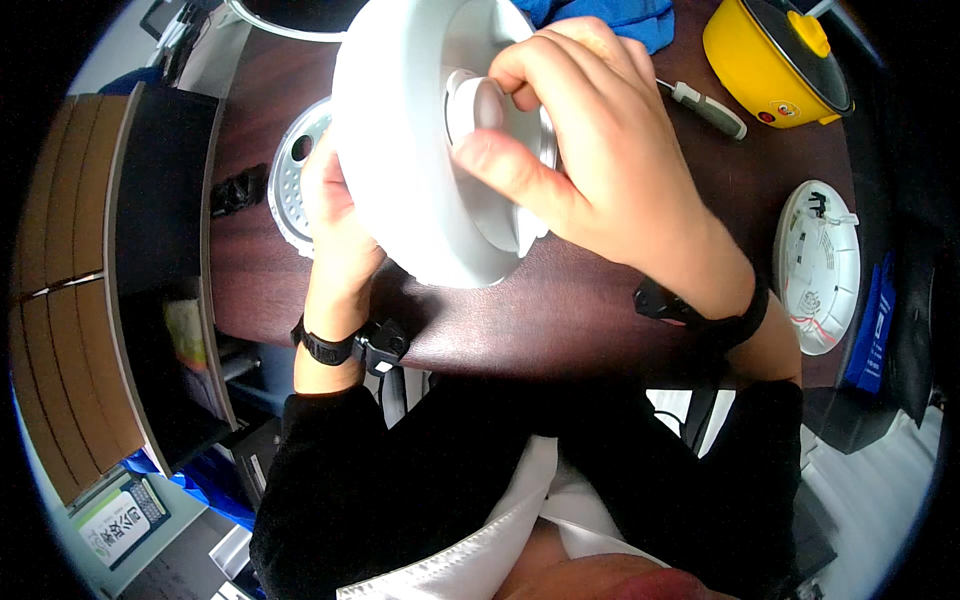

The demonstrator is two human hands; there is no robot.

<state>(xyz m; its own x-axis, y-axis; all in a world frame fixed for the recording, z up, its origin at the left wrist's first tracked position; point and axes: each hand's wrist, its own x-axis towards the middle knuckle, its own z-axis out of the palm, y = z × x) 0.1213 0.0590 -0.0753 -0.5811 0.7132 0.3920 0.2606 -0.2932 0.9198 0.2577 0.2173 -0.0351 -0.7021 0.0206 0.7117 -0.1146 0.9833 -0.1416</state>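
A large white rounded appliance housing (400, 150) is tilted up over the near part of the table, its hollow side turned right. My left hand (335, 195) grips it from the left, the fingers partly hidden behind the shell. Inside the recess sits a white round knob-like part (476, 108). My right hand (600, 140) closes on that part, thumb at the near side and index finger at the far side; the other fingers curl behind. Whether the part is fixed to the housing I cannot tell.
On the dark wooden table (450, 330) lie a perforated metal plate (290, 200), a screwdriver (708, 108) and a white oval cover with wires (818, 270). A yellow electric pot (760, 65) stands far right, near a blue cloth (640, 20). Shelving (165, 240) borders the left.
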